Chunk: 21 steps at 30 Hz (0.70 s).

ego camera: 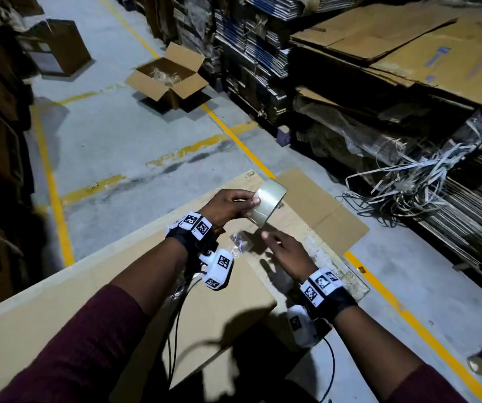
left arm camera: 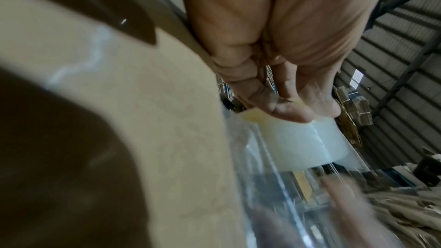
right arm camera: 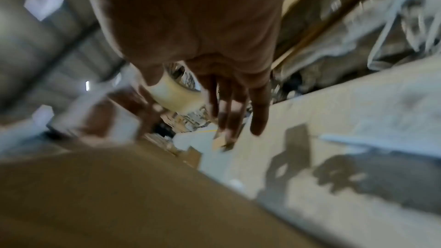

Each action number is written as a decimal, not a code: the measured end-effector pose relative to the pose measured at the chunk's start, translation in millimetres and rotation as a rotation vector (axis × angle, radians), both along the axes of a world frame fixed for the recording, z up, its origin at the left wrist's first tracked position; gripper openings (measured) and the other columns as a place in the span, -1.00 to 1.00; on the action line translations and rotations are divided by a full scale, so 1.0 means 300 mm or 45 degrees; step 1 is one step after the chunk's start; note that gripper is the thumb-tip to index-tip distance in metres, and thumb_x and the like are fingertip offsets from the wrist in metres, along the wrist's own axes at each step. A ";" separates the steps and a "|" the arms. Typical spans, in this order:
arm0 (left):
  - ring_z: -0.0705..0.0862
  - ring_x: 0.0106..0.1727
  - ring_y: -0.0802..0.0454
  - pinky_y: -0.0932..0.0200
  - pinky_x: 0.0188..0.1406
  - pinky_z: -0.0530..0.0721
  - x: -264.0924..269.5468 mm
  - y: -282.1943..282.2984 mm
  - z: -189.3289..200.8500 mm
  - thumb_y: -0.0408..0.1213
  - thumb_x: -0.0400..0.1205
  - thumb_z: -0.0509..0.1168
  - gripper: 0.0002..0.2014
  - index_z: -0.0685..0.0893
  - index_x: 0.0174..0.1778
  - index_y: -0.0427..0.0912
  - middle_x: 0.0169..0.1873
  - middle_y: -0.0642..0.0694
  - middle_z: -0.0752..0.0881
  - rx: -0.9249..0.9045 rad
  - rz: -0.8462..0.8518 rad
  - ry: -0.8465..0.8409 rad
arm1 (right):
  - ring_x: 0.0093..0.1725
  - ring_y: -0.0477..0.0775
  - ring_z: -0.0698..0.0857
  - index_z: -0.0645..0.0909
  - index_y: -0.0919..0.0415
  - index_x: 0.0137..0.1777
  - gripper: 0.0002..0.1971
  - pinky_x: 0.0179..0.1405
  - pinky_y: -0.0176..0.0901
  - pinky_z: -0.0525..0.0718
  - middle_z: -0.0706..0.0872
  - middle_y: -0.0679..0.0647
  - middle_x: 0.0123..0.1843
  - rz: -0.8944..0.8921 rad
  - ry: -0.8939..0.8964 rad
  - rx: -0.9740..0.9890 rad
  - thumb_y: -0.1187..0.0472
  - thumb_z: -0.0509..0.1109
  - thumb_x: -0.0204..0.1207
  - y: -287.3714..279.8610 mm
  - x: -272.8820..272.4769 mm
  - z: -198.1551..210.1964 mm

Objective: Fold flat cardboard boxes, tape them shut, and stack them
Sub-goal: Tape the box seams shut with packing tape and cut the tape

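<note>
My left hand (ego camera: pixel 238 203) grips a roll of clear tape (ego camera: pixel 267 200) above the far end of a large flat cardboard sheet (ego camera: pixel 88 289). The left wrist view shows my fingers (left arm camera: pixel 288 109) curled over the tape roll (left arm camera: pixel 293 139), with clear film (left arm camera: pixel 260 186) trailing from it. A crumpled bit of clear film (ego camera: pixel 239 242) hangs just below the roll. My right hand (ego camera: pixel 280 247) hovers beside that film with fingers straight, blurred by motion and holding nothing I can see. From the right wrist, my fingers (right arm camera: pixel 235 116) point past the tape roll (right arm camera: pixel 177 99).
A second flat cardboard piece (ego camera: pixel 321 205) juts out to the right past the work surface. An open box (ego camera: pixel 170 80) stands on the concrete floor beyond yellow lines (ego camera: pixel 234 135). Stacks of flat cardboard (ego camera: pixel 393 45) and tangled strapping (ego camera: pixel 408 181) fill the right side.
</note>
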<state>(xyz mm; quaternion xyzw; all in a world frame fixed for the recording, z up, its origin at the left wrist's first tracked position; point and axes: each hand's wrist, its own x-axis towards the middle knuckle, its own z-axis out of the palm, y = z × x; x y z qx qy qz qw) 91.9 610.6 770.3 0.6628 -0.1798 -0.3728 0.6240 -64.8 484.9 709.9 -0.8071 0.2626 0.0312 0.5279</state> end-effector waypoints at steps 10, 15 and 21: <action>0.76 -0.09 0.21 0.37 -0.05 0.69 0.008 0.061 0.047 -0.30 0.68 0.40 -0.90 0.81 0.03 -0.16 -0.14 0.03 0.84 -0.025 0.010 -0.013 | -0.31 -0.07 0.70 0.69 0.25 -0.15 -0.84 -0.23 -0.21 0.74 0.70 0.05 -0.32 0.181 -0.018 0.566 0.20 0.59 0.55 0.100 0.104 0.136; 0.72 -0.06 0.08 0.31 -0.10 0.61 0.013 0.138 0.026 -0.30 0.66 0.40 -0.76 0.76 0.18 -0.34 -0.02 -0.13 0.79 -0.136 0.116 0.080 | -0.26 -0.05 0.74 0.75 0.09 -0.33 -0.72 -0.23 -0.25 0.72 0.75 0.05 -0.26 0.140 -0.011 0.818 0.21 0.47 0.66 0.102 0.091 0.105; 0.77 -0.23 0.04 0.25 -0.19 0.69 -0.015 0.196 0.036 -0.44 0.71 0.30 -0.76 0.66 0.23 -0.52 -0.18 -0.13 0.82 -0.281 0.237 0.233 | -0.60 -0.08 0.59 0.48 0.22 -0.39 -0.60 -0.54 -0.31 0.56 0.61 0.06 -0.53 0.161 0.181 0.362 0.15 0.51 0.63 0.129 0.069 0.019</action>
